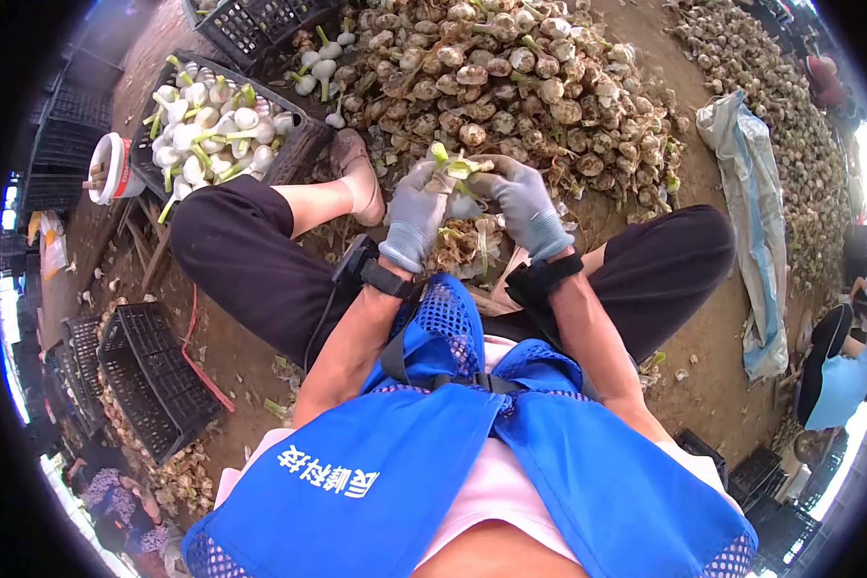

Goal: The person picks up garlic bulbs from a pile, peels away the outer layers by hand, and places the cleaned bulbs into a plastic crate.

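Observation:
In grey gloves, both my hands meet over the floor between my bent legs. My left hand [419, 207] is closed around a garlic bulb whose cut green stem [460, 169] sticks up between the hands. From the other side my right hand [522, 200] pinches at the same garlic, by its stem and outer skin; the fingers hide much of the bulb. Below them lies a small heap of loose garlic skins [467, 246]. Just beyond the hands rises a large pile of unpeeled, dirt-covered garlic [511, 87].
A black crate of clean white garlic [226, 135] stands at upper left, beside a white bucket [114, 169]. Several cleaned bulbs [323, 67] lie on the ground. An empty black crate [154, 376] is at left. A plastic sack [749, 231] and another person [833, 371] are at right.

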### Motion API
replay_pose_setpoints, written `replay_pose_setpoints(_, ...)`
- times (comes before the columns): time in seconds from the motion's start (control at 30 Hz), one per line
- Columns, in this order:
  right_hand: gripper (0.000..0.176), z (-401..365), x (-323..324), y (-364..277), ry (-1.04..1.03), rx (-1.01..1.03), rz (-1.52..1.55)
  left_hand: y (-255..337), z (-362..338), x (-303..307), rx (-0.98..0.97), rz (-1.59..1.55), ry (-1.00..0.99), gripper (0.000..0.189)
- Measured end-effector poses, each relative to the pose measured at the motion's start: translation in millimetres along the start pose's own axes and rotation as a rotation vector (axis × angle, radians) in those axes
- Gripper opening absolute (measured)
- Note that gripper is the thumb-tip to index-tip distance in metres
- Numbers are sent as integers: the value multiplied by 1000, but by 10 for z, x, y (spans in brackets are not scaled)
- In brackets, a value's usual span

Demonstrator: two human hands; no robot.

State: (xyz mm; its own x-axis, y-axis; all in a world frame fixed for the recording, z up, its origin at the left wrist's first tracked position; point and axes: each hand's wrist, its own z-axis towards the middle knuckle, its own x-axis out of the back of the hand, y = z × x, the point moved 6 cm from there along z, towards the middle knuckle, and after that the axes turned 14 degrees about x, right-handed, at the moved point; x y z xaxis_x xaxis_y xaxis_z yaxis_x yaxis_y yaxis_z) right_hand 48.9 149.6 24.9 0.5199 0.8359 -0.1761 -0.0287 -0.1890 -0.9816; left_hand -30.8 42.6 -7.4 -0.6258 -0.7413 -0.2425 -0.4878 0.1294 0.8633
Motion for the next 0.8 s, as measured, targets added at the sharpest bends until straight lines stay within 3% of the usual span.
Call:
replay_pose_setpoints(0.03, 26, 9, 42, 91, 16, -33, 148, 14, 6, 11, -135, 65, 27, 30)
replay_pose_setpoints(0.07, 29, 4, 95, 175, 30, -101, 205, 33, 15, -4, -131, 69, 24, 30)
replay_pose_setpoints(0.17, 35, -7, 195, 208, 26, -150, 305, 55, 65, -54, 32, -285, 27, 17)
replay_pose_setpoints(0.23, 44, 39, 356, 0, 159, 68, -187, 72, 93, -13, -21, -245, 48, 17)
replay_pose_setpoints(0.27, 44, 45, 401, 23, 155, 68, -190, 101, 79, 8, -66, -203, 72, 16)
replay_pose_setpoints(0.33, 49, 32, 552, -157, 276, 431, -620, 94, 78, 44, -44, -221, 93, 17)
replay_pose_setpoints(0.4, 56, -73, 398, -277, 275, 429, -498, 83, 74, 70, -26, -236, 110, 17)
replay_pose_setpoints(0.47, 61, -128, 58, -277, 39, 464, -645, 68, 76, 80, -39, -455, 49, 17)
replay_pose_setpoints(0.6, 58, -163, -191, -29, -19, 264, -886, 113, -43, 53, -41, -457, 128, 18)
replay_pose_setpoints(0.67, 49, -167, -252, -42, -21, 296, -727, 80, -22, 110, -94, -378, 139, 17)
replay_pose_setpoints(0.73, 43, -29, -90, 226, 41, 310, -593, 43, 36, 105, -115, -495, 101, 16)
replay_pose_setpoints(0.8, 38, 116, 329, 596, 212, -106, -191, 63, 17, 90, -38, -597, 64, 16)
